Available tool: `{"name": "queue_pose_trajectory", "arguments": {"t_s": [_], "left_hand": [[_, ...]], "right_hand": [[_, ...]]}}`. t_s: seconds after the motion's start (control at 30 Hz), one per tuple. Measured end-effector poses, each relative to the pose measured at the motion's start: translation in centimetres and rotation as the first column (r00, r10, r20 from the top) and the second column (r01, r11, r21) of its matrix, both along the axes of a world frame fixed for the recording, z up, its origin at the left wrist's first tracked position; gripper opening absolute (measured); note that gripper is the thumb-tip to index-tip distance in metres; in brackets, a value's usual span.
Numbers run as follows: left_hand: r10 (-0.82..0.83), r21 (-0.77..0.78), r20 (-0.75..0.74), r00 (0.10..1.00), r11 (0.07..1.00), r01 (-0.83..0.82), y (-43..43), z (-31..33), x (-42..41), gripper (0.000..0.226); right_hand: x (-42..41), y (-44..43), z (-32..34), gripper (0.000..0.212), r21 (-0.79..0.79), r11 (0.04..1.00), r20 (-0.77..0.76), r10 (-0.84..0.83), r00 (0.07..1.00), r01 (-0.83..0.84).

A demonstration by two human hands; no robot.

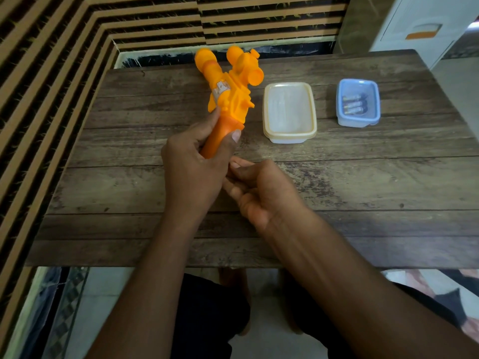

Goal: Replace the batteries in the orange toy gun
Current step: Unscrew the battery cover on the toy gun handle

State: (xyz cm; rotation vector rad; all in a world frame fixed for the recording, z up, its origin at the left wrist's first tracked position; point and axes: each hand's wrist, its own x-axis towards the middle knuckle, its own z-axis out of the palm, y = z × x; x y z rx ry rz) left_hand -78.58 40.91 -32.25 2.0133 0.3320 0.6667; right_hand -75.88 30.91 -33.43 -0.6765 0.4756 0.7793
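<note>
Left hand (193, 172): your fingers and thumb are curled tight round the darker grip of the orange toy gun (228, 94). The gun is tilted, muzzle pointing away from you, over the far left part of the table (388, 182).

Right hand (261, 195): palm up, fingers (237, 164) curled in at the butt of the grip and touching your left hand. Cannot tell whether they pinch a cover or anything else.

Beyond the hands are 2 boxes. The cream box (289, 112) sits just right of the gun with nothing visible in it. The blue box (358, 102) sits further right and holds the batteries (355, 103).

Progress, as judged: early. No compartment visibly open and no cells out of the gun. Left to do: open the grip, pull the old cells, fit new ones, close.
</note>
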Motion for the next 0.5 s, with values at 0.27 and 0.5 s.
{"name": "queue_pose_trajectory", "arguments": {"t_s": [0.27, 0.5], "left_hand": [[0.055, -0.229, 0.073, 0.996, 0.973, -0.037, -0.2, 0.7, -0.1, 0.044], [0.227, -0.616, 0.107, 0.968, 0.779, -0.114, 0.0, 1.5, -0.5, 0.033]], "right_hand": [[0.4, -0.4, 0.7, 0.026, -0.001, 1.000, -0.015, 0.025, 1.000, -0.025], [1.1, -1.5, 1.9, 0.022, -0.005, 0.999, -0.009, 0.041, 0.999, -0.041]]}}
